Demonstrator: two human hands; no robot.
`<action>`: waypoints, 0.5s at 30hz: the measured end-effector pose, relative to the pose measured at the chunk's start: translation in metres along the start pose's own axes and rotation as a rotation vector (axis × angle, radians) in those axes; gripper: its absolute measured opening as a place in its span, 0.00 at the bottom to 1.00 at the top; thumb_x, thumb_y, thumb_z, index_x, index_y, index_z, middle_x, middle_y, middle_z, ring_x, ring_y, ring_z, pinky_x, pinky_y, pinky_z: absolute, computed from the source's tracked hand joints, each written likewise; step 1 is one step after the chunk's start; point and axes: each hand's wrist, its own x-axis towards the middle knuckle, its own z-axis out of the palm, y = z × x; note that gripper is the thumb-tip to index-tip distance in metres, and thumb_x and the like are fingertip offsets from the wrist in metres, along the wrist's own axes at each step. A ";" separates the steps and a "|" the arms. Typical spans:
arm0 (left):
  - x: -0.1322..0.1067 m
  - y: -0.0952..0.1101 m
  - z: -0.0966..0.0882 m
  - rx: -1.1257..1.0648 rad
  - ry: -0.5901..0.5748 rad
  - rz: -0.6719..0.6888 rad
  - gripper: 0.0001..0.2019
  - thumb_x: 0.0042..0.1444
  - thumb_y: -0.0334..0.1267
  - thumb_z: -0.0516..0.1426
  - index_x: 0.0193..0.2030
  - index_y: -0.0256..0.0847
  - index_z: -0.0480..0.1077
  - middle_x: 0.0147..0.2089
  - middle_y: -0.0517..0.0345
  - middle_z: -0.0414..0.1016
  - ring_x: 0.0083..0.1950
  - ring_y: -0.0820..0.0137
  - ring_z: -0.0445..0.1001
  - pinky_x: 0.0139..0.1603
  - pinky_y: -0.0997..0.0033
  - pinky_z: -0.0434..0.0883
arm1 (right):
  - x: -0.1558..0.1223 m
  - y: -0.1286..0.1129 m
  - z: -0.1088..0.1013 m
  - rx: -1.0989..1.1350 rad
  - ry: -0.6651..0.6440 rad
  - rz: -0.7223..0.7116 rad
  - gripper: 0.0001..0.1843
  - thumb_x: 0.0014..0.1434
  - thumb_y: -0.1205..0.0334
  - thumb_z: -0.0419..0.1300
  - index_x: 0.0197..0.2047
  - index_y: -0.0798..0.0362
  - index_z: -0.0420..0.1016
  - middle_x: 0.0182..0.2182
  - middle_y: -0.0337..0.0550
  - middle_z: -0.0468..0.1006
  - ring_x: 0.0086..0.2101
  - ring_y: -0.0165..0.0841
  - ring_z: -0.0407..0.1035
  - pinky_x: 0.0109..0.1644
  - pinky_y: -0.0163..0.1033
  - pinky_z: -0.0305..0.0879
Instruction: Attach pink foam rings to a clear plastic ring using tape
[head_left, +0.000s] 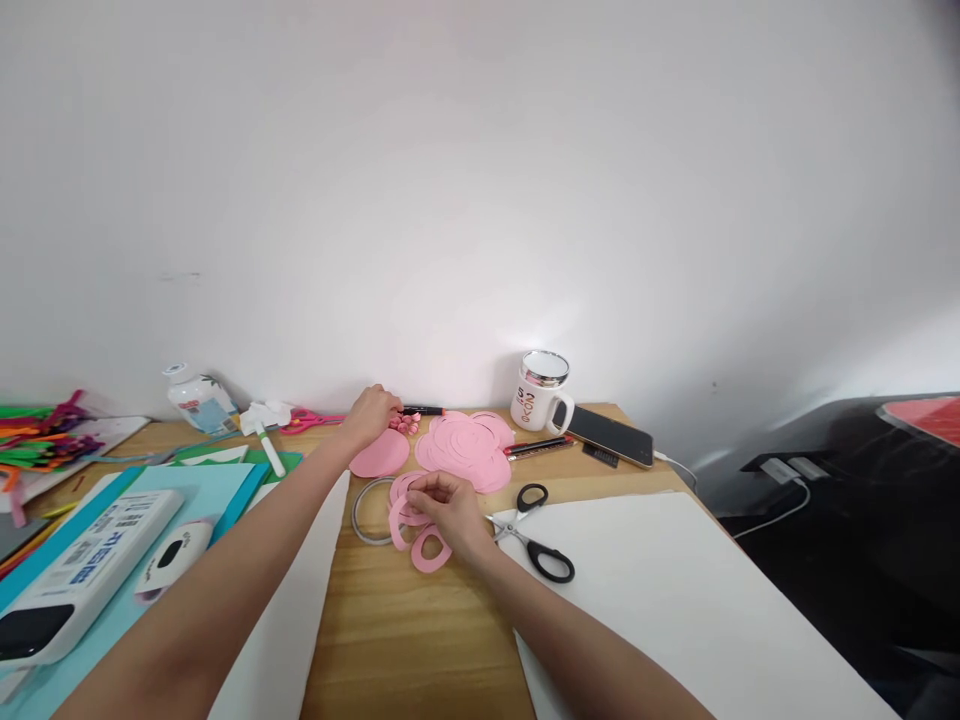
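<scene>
My right hand (450,508) is closed in a pinch on a curled pink paper strip (397,522), whose loops hang down over the table. Beneath and beside it lie a grey tape ring (358,518) and another pink loop. Further back, my left hand (373,412) is closed, its fingertips beside a cluster of small crinkled pink pieces (406,425); whatever is between those fingers is hidden. A pink paper disc (381,455) lies just below the left hand. Right of it spreads a pile of pink paper circles (461,442). Black-handled scissors (517,528) lie open by my right wrist.
A white mug (536,395), pens (538,447) and a phone (607,435) sit at the back right. White sheets (667,590) cover the right side. At left are a white bottle (201,400), pink scissors (304,420), a long white box (94,575) and colourful pipe cleaners (45,440).
</scene>
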 end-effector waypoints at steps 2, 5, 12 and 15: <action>-0.003 -0.004 -0.001 0.032 0.000 -0.022 0.11 0.48 0.29 0.51 0.27 0.40 0.75 0.26 0.53 0.70 0.33 0.66 0.65 0.35 0.70 0.60 | 0.001 0.002 0.000 0.013 0.005 0.012 0.18 0.33 0.54 0.68 0.25 0.58 0.72 0.21 0.40 0.74 0.24 0.31 0.70 0.31 0.39 0.70; -0.007 -0.008 0.003 0.074 -0.009 -0.017 0.11 0.48 0.30 0.50 0.25 0.40 0.74 0.27 0.53 0.69 0.30 0.68 0.65 0.33 0.71 0.59 | 0.001 0.003 0.000 0.012 0.005 0.008 0.17 0.34 0.54 0.68 0.25 0.58 0.73 0.21 0.40 0.75 0.24 0.31 0.70 0.31 0.39 0.70; -0.007 -0.001 0.005 0.099 0.001 0.009 0.12 0.48 0.27 0.49 0.19 0.39 0.70 0.24 0.52 0.67 0.29 0.67 0.62 0.31 0.70 0.58 | 0.000 0.002 -0.001 0.003 -0.005 -0.009 0.17 0.34 0.54 0.68 0.24 0.57 0.72 0.21 0.40 0.74 0.24 0.32 0.70 0.32 0.40 0.70; -0.001 0.006 0.003 0.074 -0.018 0.050 0.13 0.49 0.29 0.49 0.19 0.40 0.70 0.22 0.54 0.66 0.33 0.66 0.63 0.35 0.70 0.60 | 0.001 0.003 -0.001 0.006 -0.001 0.004 0.18 0.33 0.54 0.68 0.25 0.57 0.72 0.21 0.40 0.74 0.24 0.32 0.70 0.31 0.40 0.70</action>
